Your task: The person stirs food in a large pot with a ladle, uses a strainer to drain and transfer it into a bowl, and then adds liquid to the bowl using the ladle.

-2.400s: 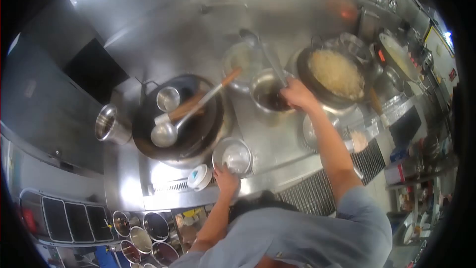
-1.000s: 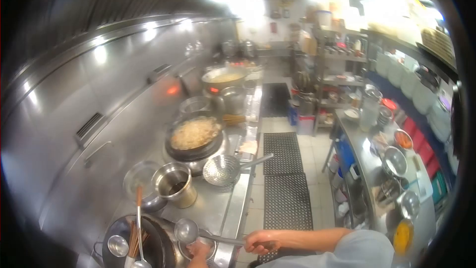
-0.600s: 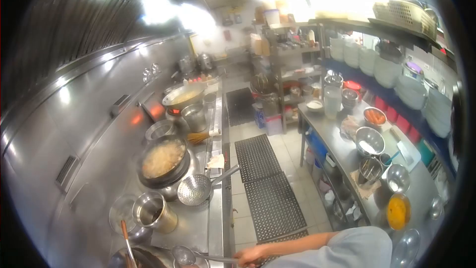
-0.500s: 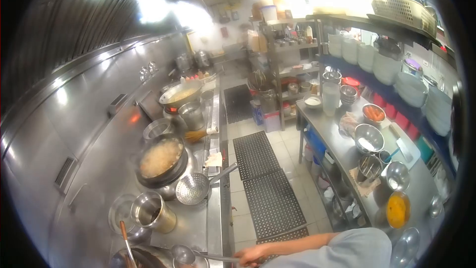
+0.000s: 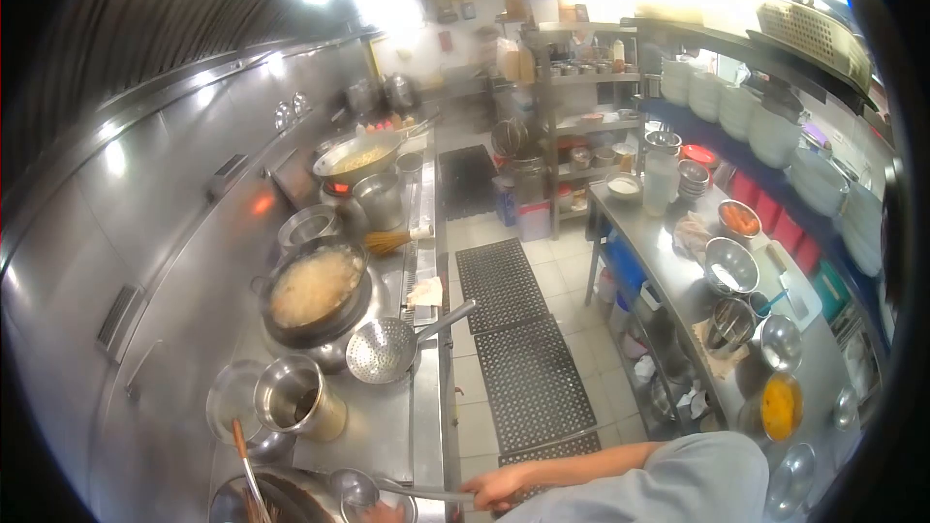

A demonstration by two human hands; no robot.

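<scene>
My right hand [image 5: 494, 488], at the end of a grey sleeve, is closed around the handle of a ladle [image 5: 355, 490]. The ladle's bowl is at the bottom edge, beside a dark wok [image 5: 232, 504]. A small part of my left hand [image 5: 385, 513] shows just below the ladle, cut off by the frame, its fingers not clear. A wooden-handled tool [image 5: 241, 446] leans in the wok. Above stands a steel pot [image 5: 300, 399] with a dark hollow inside. A perforated skimmer [image 5: 382, 350] rests on the stove, its handle over the front edge.
On the stove, a wok [image 5: 315, 289] holds pale bubbling liquid; another large pan [image 5: 356, 157] sits farther back. A bamboo brush [image 5: 387, 241] lies near the edge. Black mats [image 5: 533, 383] cover the aisle. The right-hand steel table [image 5: 639, 223] bears several bowls; plates are stacked above.
The view has shifted slightly. My right hand still grips the ladle, now slightly higher in view, and a little more of my left hand shows below the ladle.
</scene>
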